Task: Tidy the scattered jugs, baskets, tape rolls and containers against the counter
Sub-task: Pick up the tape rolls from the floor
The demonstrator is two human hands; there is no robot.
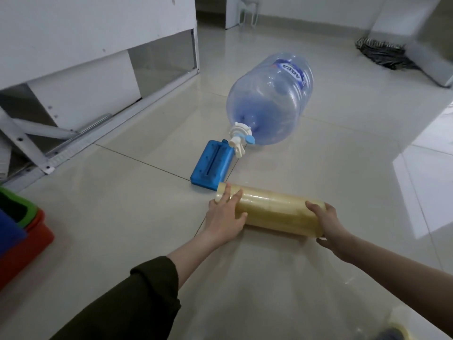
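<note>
A long sleeve of clear yellowish tape rolls [272, 212] lies on its side on the tiled floor. My left hand [224, 217] grips its left end and my right hand [328, 227] grips its right end. Just beyond it lies a flat blue plastic container [212, 166]. A big clear blue water jug [272, 99] lies on its side farther back, its white tap cap [239, 137] touching the blue container. Stacked baskets in green, red and blue [22, 229] sit at the left edge. The white counter [73, 45] stands at the upper left.
A dark striped mat [382, 52] lies at the back right beside a white unit [426, 45]. A white stool [248, 11] stands far back. A yellow-rimmed object [394, 332] shows at the bottom right corner. Metal framing [61, 148] runs along the counter base.
</note>
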